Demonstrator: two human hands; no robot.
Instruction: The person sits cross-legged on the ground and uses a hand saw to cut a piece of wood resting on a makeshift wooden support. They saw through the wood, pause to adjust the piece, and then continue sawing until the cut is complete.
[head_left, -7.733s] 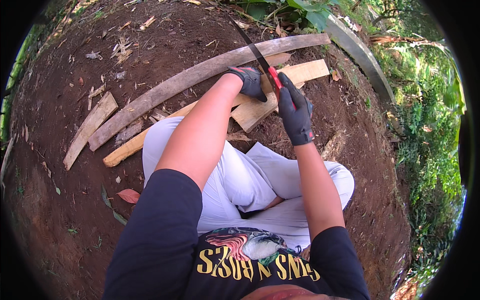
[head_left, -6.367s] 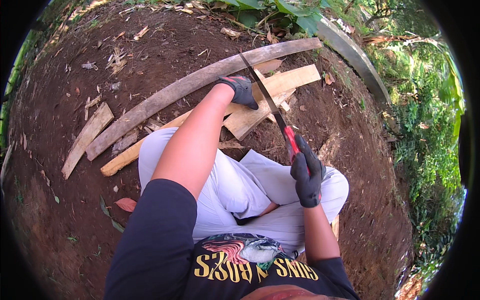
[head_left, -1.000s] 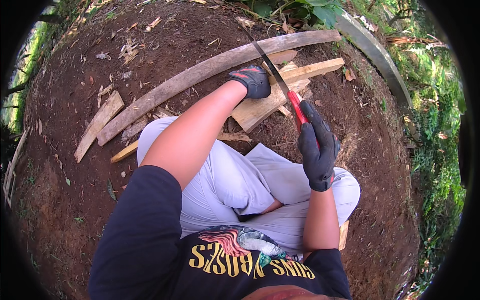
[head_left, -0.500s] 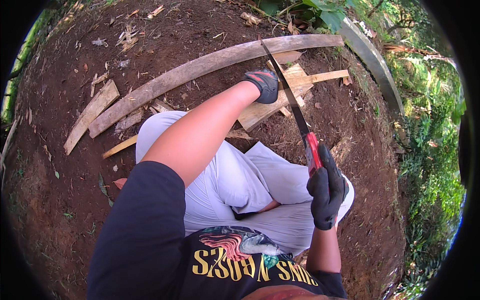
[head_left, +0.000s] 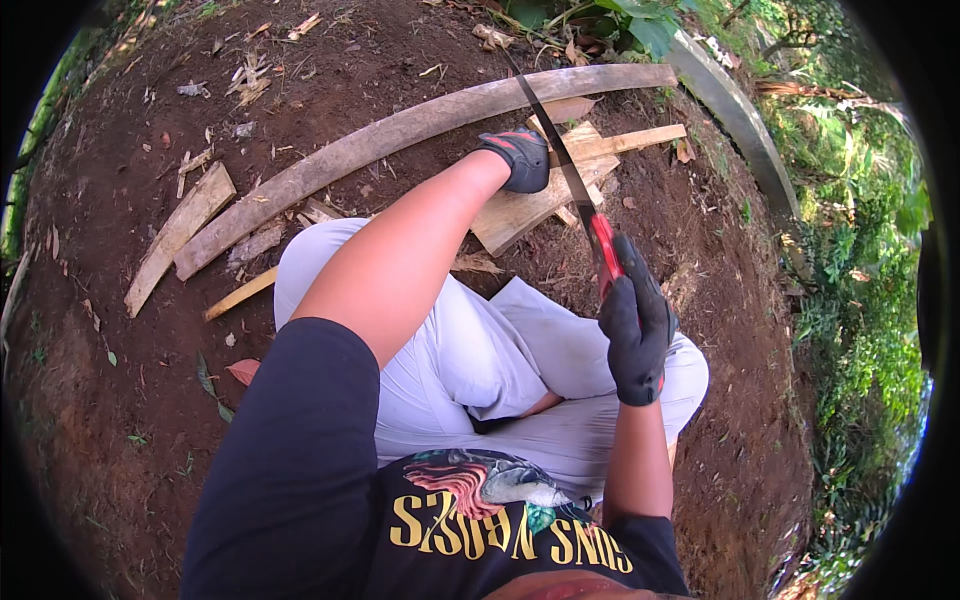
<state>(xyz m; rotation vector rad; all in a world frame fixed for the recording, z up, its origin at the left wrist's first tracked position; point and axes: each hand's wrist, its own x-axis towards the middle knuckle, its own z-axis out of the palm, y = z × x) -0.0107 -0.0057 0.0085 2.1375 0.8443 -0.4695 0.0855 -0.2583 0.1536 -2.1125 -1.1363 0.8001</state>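
My right hand (head_left: 640, 330), in a dark glove, is closed around the red handle of a handsaw (head_left: 567, 165). The saw's long dark blade points away from me and crosses a thin wooden strip (head_left: 640, 139) just right of my left hand. Gloved too, my left hand (head_left: 518, 160) is closed and presses on the strip, its fingers partly hidden. Under the strip lies a wider pale board (head_left: 505, 220). Beyond both, the blade's far end passes over a long weathered plank (head_left: 400, 130).
A short split board (head_left: 180, 235) lies at the left on brown soil. My crossed legs (head_left: 450, 370) in light trousers are close below the work. A grey slab-like edge (head_left: 735, 115) and green plants (head_left: 860, 330) border the right side.
My right hand has pushed the handsaw forward and slightly left, so its tip reaches farther past the long plank. My left hand stays in place at the strip.
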